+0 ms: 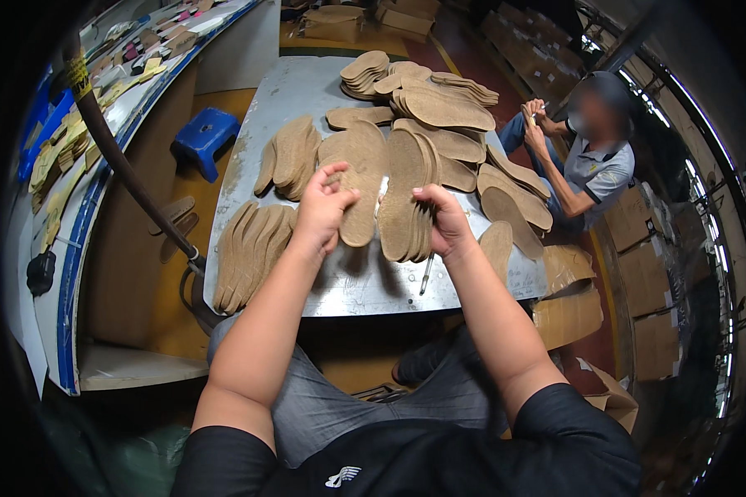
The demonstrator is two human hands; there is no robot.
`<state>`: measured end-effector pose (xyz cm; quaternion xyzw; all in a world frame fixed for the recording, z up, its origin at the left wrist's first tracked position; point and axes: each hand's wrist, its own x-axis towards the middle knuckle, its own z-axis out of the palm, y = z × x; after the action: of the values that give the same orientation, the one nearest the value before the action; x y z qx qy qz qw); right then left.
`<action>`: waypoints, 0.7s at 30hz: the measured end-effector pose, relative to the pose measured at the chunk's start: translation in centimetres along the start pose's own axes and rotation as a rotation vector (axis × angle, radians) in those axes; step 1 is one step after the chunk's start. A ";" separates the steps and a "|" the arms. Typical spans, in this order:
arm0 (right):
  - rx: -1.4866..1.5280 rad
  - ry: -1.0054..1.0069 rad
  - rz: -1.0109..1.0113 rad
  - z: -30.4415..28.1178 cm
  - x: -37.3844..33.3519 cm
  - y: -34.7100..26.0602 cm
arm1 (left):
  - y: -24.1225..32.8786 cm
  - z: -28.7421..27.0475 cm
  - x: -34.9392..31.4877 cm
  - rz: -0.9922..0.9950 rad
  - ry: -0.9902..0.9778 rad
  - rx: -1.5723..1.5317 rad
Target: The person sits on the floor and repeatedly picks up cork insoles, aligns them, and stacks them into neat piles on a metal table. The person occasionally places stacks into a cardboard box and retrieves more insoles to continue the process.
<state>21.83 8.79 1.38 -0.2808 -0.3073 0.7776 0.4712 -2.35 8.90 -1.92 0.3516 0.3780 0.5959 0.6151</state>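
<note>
My left hand (325, 205) is closed on a brown shoe insole (360, 157), pinched at its left edge between thumb and fingers. Beside it, my right hand (448, 219) grips a small stack of matching insoles (406, 186), its thumb lying across the right side. Both are held upright above a grey metal table (348, 305), toes pointing away from me. A narrow gap with a bit of white separates the single insole from the stack. Fanned insoles (253, 253) lie left of my left wrist, with another bunch (294, 157) behind them.
Several insole piles (443, 108) cover the table's far and right side. A pen-like tool (427, 275) lies near the front edge. A person (597, 161) sits at the right. A blue stool (205, 139), a littered bench (133, 91) and a dark pole (124, 166) stand left; cartons (642, 273) line the right.
</note>
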 end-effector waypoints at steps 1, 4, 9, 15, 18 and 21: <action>0.075 -0.019 0.056 -0.4 -0.1 0.0 | 0.2 -0.5 0.5 0.042 0.029 0.037; 0.146 -0.029 0.040 -1.7 -1.8 -0.2 | 1.7 -1.3 1.0 0.132 0.098 0.173; 0.210 -0.136 0.090 -2.7 -3.6 -0.8 | 2.4 -4.7 1.9 0.294 0.318 1.054; 0.324 -0.273 0.084 -3.6 -4.4 -0.5 | 1.5 0.5 -2.6 0.381 0.144 0.716; 0.312 -0.265 0.124 -4.6 -4.8 1.0 | -2.1 2.9 -4.9 0.180 -0.118 0.402; 0.132 -0.129 0.086 -4.4 -5.8 2.0 | -3.2 5.3 -7.5 -0.030 -0.277 0.151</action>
<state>26.26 3.74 -2.10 -0.2114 -0.2726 0.8323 0.4339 3.83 1.37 -1.95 0.4703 0.3385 0.5023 0.6419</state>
